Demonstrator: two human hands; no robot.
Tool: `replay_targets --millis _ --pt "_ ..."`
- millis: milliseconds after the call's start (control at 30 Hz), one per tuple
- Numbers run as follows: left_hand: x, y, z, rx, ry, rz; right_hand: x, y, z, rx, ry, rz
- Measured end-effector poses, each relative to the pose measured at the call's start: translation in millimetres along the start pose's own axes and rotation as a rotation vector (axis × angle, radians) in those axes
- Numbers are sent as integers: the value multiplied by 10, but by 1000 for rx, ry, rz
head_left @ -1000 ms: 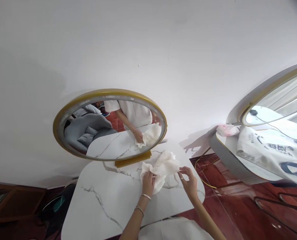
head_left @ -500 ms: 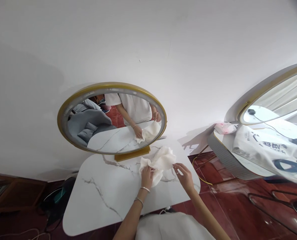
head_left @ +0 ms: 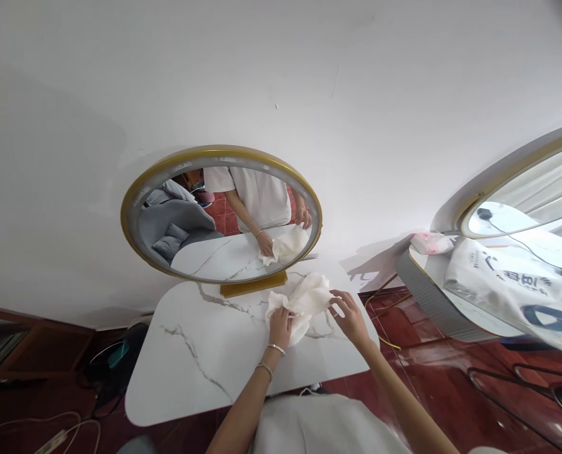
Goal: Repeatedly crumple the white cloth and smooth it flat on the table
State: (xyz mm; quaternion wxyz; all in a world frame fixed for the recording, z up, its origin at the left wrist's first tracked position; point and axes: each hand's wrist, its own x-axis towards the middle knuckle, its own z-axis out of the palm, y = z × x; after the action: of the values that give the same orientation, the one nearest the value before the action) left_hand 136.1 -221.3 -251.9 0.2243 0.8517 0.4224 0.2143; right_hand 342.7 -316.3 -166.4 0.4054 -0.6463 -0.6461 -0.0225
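Note:
A crumpled white cloth, perhaps a soft towel or tissue, lies bunched on a white marble-patterned tabletop. My left hand, with bracelets at the wrist, is closed on the cloth's near left part and rests low over the table. At the cloth's right edge is my right hand, its fingers curled and the fingertips meeting the edge in what looks like a loose pinch. Behind the cloth, a round gold-framed mirror stands on a gold base and reflects both hands and the cloth.
To the right, a second table holds a pink-and-white packet, a printed white bag and another gold-framed mirror. A wall rises behind. Dark metal chair legs stand on the red tiled floor, and a power strip lies at lower left.
The view has shifted slightly, so the mirror and table sit a little further right. My right hand's fingertips have moved slightly up along the cloth's edge; my left hand keeps its place on it.

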Motion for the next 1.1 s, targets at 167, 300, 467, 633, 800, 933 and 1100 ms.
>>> replay_targets --millis 167,300,467,633,800,933,1100 --pt "5 10 -2 -5 -2 12 36 96 -1 84 -39 122" --pt "5 13 -1 -12 -2 13 121 113 -43 112 -80 83" --pt "9 15 7 -14 -7 7 229 123 -103 21 -207 -119" --pt "19 17 -9 -36 -16 15 302 184 -153 -29 -281 -179" --pt "99 4 -300 -90 25 71 401 199 -296 10 -333 -131" --pt "344 1 -602 -28 -37 148 455 191 -408 15 -373 -124" --pt "657 -68 -735 77 -237 187 496 219 -459 23 -385 -73"
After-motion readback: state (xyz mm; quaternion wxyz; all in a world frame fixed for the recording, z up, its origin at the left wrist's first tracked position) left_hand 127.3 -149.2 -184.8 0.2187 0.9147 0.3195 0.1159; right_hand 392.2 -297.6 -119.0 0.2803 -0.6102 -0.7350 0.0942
